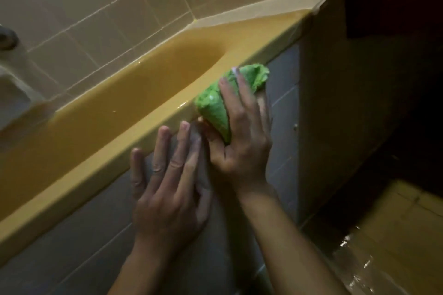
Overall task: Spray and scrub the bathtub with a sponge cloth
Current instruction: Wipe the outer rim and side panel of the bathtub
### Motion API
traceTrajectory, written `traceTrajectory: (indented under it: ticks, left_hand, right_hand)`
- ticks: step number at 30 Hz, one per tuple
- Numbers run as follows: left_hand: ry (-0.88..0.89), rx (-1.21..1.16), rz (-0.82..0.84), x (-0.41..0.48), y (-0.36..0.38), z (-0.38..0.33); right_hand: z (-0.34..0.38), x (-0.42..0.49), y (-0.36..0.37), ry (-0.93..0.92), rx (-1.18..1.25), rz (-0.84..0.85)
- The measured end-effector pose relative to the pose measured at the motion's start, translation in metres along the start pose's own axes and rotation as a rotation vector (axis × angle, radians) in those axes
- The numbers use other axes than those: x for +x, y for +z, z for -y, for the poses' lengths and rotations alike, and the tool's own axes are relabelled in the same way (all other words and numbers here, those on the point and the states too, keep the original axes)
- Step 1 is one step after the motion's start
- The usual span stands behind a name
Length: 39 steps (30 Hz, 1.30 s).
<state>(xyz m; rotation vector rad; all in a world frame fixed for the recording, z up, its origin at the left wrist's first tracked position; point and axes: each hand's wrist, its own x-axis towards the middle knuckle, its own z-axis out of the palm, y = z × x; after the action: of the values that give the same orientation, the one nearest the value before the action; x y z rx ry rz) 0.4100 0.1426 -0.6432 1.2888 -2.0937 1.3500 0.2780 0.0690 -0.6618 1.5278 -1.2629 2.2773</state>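
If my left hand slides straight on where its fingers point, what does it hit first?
Probably the edge of the yellow bathtub rim: the left hand lies flat against the grey tiled panel, fingertips nearly at it. The green cloth is off that line.

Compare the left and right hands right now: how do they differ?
The left hand holds nothing; the right hand grips the green sponge cloth. The left hand's fingers are straight and spread; the right hand's fingers wrap over the cloth. The left hand lies flat on the grey tiled panel below the rim; the right hand sits at the yellow bathtub rim. Both are bare, backs toward the camera.
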Motion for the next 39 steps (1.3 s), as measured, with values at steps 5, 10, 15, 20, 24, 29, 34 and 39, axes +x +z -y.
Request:
traceTrajectory:
  ticks: [5, 10, 15, 20, 24, 29, 34, 39]
  left_hand:
    - [0.049, -0.008, 0.103, 0.027, -0.005, -0.018]
    - [0.053, -0.03, 0.14, 0.038, -0.011, -0.028]
    - [0.087, -0.04, 0.097, 0.033, -0.008, -0.014]
    - [0.111, 0.006, 0.084, 0.021, 0.003, -0.016]
    - [0.133, -0.046, 0.105, 0.02, 0.011, -0.027]
    - [0.125, -0.081, 0.005, 0.021, 0.014, -0.022]
    - [0.121, -0.074, -0.03, 0.022, 0.018, -0.023]
    - [0.127, -0.048, 0.006, 0.018, 0.021, -0.027]
  right_hand:
    - [-0.084, -0.009, -0.023, 1.002, 0.103, -0.331]
    - [-0.051, 0.004, -0.02, 0.982, 0.053, -0.339]
    - [-0.023, -0.009, -0.007, 0.251, -0.011, -0.096]
    - [-0.09, -0.041, -0.019, 1.219, 0.127, -0.408]
    - [-0.097, -0.053, -0.024, 1.423, 0.084, -0.402]
    - [-0.034, -0.082, -0.008, 0.512, -0.042, -0.108]
    - [-0.076, -0.136, -0.032, 1.002, 0.0, -0.187]
    - [-0.134, -0.112, -0.044, 1.675, -0.065, -0.11]
